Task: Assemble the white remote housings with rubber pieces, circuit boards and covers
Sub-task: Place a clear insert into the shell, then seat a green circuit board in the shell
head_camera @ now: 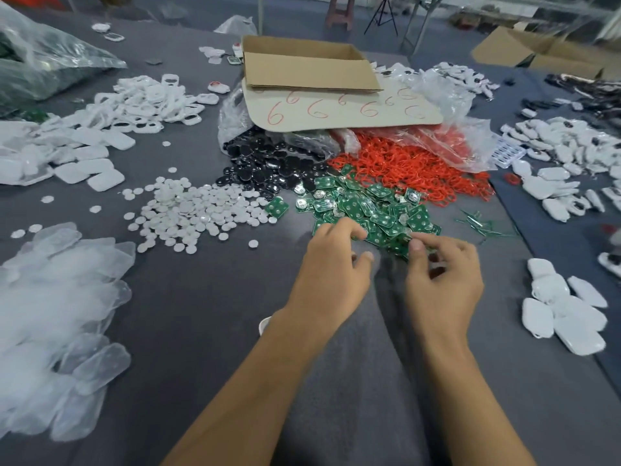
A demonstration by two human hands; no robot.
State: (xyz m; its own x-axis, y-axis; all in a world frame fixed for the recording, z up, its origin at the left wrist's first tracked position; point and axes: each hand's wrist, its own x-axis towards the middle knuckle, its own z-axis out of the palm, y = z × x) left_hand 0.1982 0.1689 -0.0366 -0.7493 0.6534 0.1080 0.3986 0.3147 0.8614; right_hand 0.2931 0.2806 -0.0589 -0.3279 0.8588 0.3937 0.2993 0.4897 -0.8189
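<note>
Green circuit boards [366, 210] in a loose pile at centre of grey surface [201, 331], both hands at its near edge. Left hand [331, 267] palm down, fingers bent with tips on the nearest boards, thumb out to the side and clear; grip loose, nothing seen in it. Right hand [443, 277] just right of it, thumb up, fingers curled toward thumb over the pile's near right corner; some green shows between thumb and fingers, but it's blurred, so can't tell whether the grip has a board. Hands close but not touching.

Red rubber rings [413, 169] heaped just beyond the boards, to the far right, touching them and spilling from clear plastic. Black round pieces [268, 166] to the far left of the boards, also out of a bag. White discs [198, 210] scattered left of the boards. Thin green strips [484, 225] right of the pile.

Cardboard sheet [336, 109] with red 6s lies over the bags at the far side, with an open cardboard box [302, 63] on it. White housings [144, 102] piled far left, flat white covers [94, 166] nearer. Translucent pieces [57, 297] heaped near left. More white shells [564, 314] near right, and another spread [571, 156] far right
</note>
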